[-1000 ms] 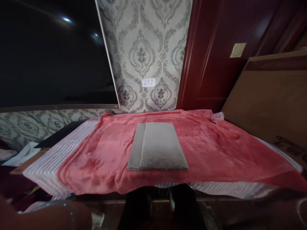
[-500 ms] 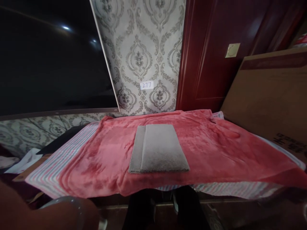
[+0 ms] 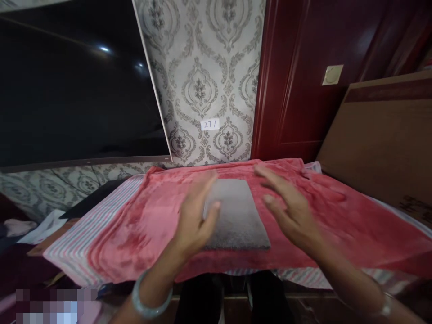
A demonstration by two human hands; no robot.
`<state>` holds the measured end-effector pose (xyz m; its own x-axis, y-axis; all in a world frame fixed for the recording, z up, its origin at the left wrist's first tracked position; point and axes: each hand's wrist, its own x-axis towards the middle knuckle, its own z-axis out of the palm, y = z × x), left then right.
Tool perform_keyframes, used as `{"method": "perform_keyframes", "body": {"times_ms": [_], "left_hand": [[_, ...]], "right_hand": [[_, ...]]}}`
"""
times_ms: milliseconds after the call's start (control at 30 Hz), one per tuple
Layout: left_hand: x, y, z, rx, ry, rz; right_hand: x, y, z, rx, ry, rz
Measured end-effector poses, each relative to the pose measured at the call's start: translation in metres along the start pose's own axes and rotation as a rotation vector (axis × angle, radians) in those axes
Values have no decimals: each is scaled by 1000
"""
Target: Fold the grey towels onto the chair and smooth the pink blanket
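Observation:
A grey folded cloth, plush-looking and flat, lies on a pink blanket. Over the cloth's left part hovers my left hand, its thumb and fingers apart with nothing between them; it hides that edge. To the right of the cloth, above the blanket, my right hand is held with thumb and fingers spread, also holding nothing. Both hands are slightly blurred. A pale bangle circles my left wrist.
The blanket covers a striped sheet. A dark screen hangs at the left, and a large cardboard box stands at the right. A paper label is on the patterned wall. Papers and fabrics lie at lower left.
Both my hands have come into view from below and now reach forward on either side of the grey cloth. The cloth itself has not visibly changed. The view has shifted slightly.

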<state>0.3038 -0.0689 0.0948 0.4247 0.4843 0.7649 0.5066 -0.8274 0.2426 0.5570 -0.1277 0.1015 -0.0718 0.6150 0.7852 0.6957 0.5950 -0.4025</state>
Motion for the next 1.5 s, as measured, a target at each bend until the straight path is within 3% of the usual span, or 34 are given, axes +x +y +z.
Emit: {"method": "perform_keyframes", "body": {"times_ms": [67,133,233,433,767,967,1200,1500], "left_hand": [[-8,-17,26,8,-233,-87],[-20,-35,56,63,-461,-212],[-41,-53,90,175,-617,-309],[-68,-62,111,220,-703,-335],[-79,-68,114,113,-705,-404],[-77,-68,113,48,-733,-455],[-80,-68,111,-3,-650,-452],[-76,-65,110,28,-614,-416]], "right_hand": [[0,35,39,4,-133,65],[-3,72,81,-28,-358,127],[0,109,133,-124,-644,153],[35,143,190,-236,-927,121],[101,204,255,-275,-1007,159],[112,215,272,-305,-944,233],[111,207,260,-352,-798,273],[144,222,235,-311,-992,400]]}}
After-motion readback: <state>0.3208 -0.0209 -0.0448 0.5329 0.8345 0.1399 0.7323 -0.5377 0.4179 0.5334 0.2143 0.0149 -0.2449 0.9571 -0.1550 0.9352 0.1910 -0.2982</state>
